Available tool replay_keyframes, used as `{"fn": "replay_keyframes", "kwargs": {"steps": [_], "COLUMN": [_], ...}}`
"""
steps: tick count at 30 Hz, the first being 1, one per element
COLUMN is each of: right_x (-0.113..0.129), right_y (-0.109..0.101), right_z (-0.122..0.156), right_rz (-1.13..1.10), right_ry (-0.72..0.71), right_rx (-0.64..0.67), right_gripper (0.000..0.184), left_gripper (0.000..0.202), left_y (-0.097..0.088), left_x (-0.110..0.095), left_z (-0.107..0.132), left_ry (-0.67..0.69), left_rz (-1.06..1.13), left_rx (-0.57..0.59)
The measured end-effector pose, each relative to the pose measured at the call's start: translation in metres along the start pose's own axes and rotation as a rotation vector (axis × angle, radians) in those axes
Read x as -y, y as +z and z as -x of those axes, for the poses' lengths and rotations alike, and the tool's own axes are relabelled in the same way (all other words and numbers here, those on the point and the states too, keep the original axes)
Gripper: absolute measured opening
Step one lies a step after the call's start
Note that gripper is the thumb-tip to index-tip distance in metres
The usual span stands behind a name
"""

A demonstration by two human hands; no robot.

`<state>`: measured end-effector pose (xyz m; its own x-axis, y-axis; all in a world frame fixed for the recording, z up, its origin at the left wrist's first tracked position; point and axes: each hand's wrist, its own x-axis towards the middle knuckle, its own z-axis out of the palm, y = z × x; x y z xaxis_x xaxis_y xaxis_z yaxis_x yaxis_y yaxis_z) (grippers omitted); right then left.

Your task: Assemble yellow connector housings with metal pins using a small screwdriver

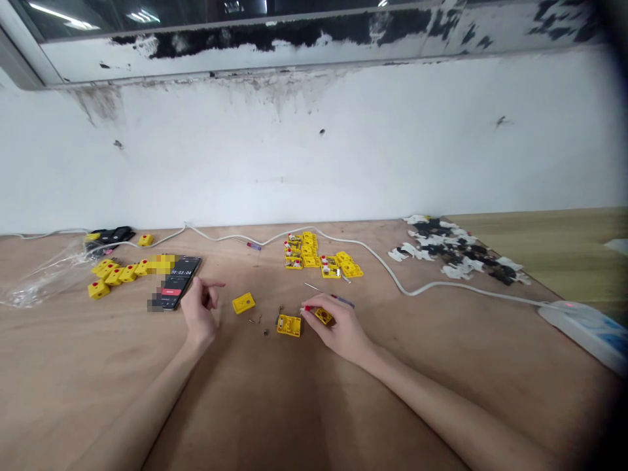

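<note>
My left hand (201,309) hovers open over the plywood table (147,353) beside a phone (179,282), index finger stretched right and holding nothing. My right hand (341,330) grips a small yellow plastic part (324,316) at its fingertips. A thin screwdriver with a purple handle (342,301) lies against the back of that hand; I cannot tell if it is held. Between my hands sit a yellow block (243,303), an open yellow casing (289,325) and several tiny screws (259,320).
Yellow blocks with red buttons (115,275) line up at the left, behind them a clear plastic bag (44,278). A pile of yellow casings (314,255) stands mid-table. A red-handled screwdriver (253,246), a white cable (353,248), black-and-white pieces (456,252) and a power strip (583,333) also lie there.
</note>
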<state>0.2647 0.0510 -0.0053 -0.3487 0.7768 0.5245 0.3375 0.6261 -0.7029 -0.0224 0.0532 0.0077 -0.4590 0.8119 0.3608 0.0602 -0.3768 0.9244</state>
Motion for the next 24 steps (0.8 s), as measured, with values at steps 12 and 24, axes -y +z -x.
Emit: {"fn": "replay_keyframes", "kwargs": {"steps": [12, 24], "right_x": [-0.017, 0.027], "right_y": [-0.005, 0.012], "right_z": [-0.003, 0.003], "right_rz": [0.195, 0.386], "right_ry": [0.067, -0.243], "right_rx": [-0.101, 0.132], "right_gripper": [0.007, 0.037], "left_gripper": [0.032, 0.052], "left_y": [0.019, 0.028], "left_x": [-0.009, -0.029], "left_z": [0.004, 0.031], "left_ry": [-0.494, -0.787], "left_rz": [0.493, 0.680], "left_rx": [-0.165, -0.057]}}
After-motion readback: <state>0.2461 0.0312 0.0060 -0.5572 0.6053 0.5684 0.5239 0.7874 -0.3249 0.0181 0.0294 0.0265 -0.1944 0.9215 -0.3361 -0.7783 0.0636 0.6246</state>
